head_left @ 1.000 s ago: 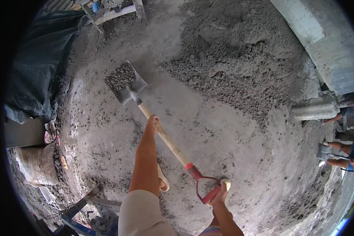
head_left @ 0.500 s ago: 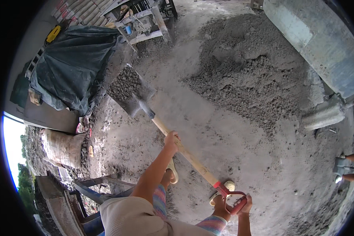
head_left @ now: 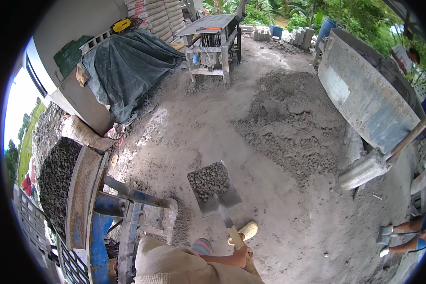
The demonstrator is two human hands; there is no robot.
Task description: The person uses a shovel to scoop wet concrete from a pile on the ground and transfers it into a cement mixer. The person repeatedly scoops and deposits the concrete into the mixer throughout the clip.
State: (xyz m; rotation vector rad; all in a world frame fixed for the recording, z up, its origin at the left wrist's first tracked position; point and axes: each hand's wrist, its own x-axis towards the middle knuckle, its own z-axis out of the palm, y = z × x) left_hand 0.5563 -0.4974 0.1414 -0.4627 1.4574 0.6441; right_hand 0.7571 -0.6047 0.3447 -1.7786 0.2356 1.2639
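Shovel has come closer, carrying grey mix; left grip wraps its handle, right grip is unseen; next move probably needs a level blade.

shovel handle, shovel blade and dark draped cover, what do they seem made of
Shovel handle: likely wood, from its pale tan colour. Shovel blade: probably steel, a thin grey sheet, dull and dusty. Dark draped cover: plastic tarp or coated fabric, unclear which; soft folds, slight sheen.

Red print on the stacked bags and dark marking on the yellow object appear too small to read
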